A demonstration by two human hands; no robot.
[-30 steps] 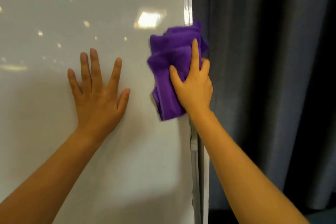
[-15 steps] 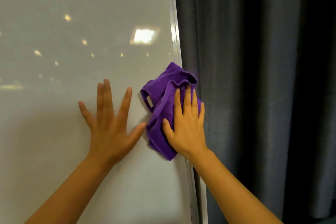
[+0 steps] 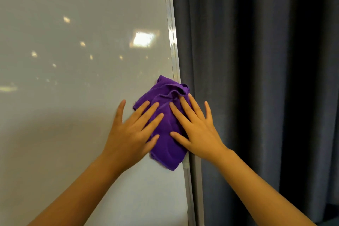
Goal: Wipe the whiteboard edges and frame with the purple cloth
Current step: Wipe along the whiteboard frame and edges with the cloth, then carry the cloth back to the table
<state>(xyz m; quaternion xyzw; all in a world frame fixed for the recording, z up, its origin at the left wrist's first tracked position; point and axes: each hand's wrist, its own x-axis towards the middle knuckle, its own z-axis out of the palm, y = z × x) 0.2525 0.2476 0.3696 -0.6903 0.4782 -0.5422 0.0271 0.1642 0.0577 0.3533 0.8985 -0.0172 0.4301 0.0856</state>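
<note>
The purple cloth point(image 3: 166, 141) lies crumpled against the right edge of the whiteboard point(image 3: 73, 64), over its silver frame point(image 3: 172, 42). My right hand point(image 3: 199, 134) presses flat on the cloth's right side, fingers spread, some reaching past the frame. My left hand point(image 3: 128, 134) lies flat on the board with its fingers and thumb resting on the cloth's left part. Part of the frame is hidden behind the cloth and my right hand.
A dark grey curtain point(image 3: 256, 79) hangs directly behind and to the right of the board. Ceiling lights reflect in the glossy board surface. The frame continues down to the bottom of the view point(image 3: 189, 198).
The cloth and my right hand have slid down the right frame edge. My left hand moved right from the bare board until its fingers lie on the cloth.
</note>
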